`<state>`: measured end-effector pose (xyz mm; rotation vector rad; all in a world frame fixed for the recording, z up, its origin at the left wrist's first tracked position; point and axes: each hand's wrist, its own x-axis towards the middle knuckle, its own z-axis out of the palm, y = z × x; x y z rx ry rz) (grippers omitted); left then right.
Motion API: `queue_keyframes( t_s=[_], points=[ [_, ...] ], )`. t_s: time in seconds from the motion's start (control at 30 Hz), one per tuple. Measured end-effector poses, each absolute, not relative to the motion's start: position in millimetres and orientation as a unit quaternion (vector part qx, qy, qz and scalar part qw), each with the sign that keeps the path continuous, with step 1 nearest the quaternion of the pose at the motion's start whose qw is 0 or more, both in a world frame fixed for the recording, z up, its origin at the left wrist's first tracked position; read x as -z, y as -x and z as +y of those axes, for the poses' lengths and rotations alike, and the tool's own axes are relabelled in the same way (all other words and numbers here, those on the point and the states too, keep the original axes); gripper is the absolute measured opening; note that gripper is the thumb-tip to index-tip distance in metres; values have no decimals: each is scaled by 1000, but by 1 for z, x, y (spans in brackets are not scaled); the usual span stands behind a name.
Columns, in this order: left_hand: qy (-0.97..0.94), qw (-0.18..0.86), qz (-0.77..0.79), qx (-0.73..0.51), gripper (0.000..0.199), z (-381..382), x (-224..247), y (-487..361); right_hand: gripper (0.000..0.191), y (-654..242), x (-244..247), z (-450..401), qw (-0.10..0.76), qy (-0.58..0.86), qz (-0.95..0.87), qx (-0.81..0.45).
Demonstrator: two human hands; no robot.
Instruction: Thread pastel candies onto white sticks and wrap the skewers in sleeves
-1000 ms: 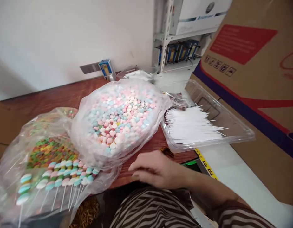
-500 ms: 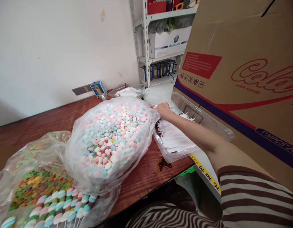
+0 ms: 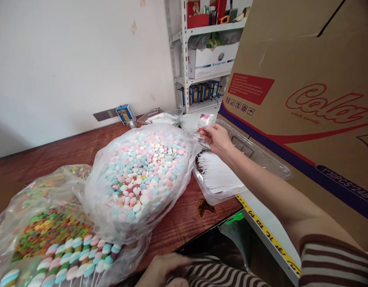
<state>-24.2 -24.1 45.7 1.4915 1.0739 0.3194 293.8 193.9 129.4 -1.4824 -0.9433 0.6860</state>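
My right hand (image 3: 216,137) reaches over the far end of a clear plastic tray. Its fingers are pinched on a small clear plastic bag (image 3: 206,118) with a colourful print. White sticks (image 3: 221,173) lie bundled in the tray (image 3: 214,196) below. Low at the front edge, my left hand (image 3: 163,269) is partly in view, fingers apart and nothing seen in them. Left of the tray rests a big clear bag of pastel marshmallows (image 3: 136,175). Sticks of stacked marshmallows (image 3: 75,259) lie in front of a bag of coloured ring candies (image 3: 49,231).
A large cardboard box (image 3: 291,79) stands along the right side. Gold twist ties (image 3: 205,208) lie on the brown table (image 3: 172,227) beside the tray. At the back are a shelf rack (image 3: 185,59), a blue device (image 3: 126,113) and another clear container (image 3: 161,116).
My right hand has lifted slightly and turned, and the printed plastic bag now shows in its fingers. My left hand has come into view at the bottom.
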Motion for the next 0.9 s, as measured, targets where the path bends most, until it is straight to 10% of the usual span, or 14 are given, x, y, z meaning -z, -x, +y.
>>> queue_keyframes(
  t_s=[0.13,0.27,0.9],
  points=[
    [-504,746,336,-276,72,-6,-29,-36,26,-224,-107,96,655,379,-313,-574],
    [-275,761,272,-521,50,13,-28,-60,32,-167,-61,22,592,331,-261,-687],
    [-202,573,468,-642,38,5,-14,4,33,-139,-9,10,479,469,-518,-532]
  ],
)
